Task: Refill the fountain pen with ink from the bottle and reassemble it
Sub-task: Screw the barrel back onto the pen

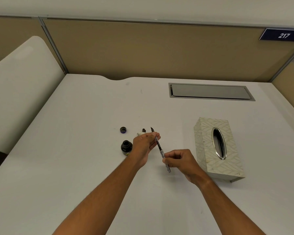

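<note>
Both my hands hold a slim fountain pen (160, 148) above the white desk, its nib pointing away from me. My left hand (145, 144) pinches the dark front section near the nib. My right hand (180, 161) grips the clear barrel at the rear end. An open dark ink bottle (126, 147) stands just left of my left hand. Its round cap (123, 129) lies upside down behind it. A small dark pen part (144, 130) lies behind my left hand, beside a scrap of white paper (138, 134) partly hidden by my fingers.
A patterned tissue box (209, 133) with an oval metal opening lies to the right of my right hand. A grey cable hatch (210, 91) is set into the desk further back. Tan partition panels (143, 48) wall the desk behind and at both sides.
</note>
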`<state>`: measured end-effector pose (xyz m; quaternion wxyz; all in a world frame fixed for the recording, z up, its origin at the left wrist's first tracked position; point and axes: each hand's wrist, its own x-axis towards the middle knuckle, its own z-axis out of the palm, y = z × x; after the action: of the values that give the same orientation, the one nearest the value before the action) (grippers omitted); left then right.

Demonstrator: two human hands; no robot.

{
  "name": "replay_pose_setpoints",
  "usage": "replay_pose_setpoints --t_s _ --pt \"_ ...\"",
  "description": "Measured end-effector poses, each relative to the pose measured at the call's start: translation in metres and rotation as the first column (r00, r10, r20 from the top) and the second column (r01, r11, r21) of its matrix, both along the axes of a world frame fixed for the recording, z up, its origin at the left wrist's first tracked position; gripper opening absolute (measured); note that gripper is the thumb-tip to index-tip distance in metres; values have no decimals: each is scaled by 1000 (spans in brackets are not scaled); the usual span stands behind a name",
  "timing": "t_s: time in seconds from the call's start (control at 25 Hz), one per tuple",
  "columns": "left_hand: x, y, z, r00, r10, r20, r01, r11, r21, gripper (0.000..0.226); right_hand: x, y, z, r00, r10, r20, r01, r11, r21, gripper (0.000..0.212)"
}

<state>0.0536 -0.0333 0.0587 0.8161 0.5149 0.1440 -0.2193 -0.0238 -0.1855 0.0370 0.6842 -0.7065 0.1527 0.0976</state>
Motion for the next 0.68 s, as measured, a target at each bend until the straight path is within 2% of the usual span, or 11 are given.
replay_pose_setpoints --t_s 0.68 --pt "-17 -4 -16 998 -68 4 68 998 5 13 5 5 2 1000 -21 12 21 1000 0 10"
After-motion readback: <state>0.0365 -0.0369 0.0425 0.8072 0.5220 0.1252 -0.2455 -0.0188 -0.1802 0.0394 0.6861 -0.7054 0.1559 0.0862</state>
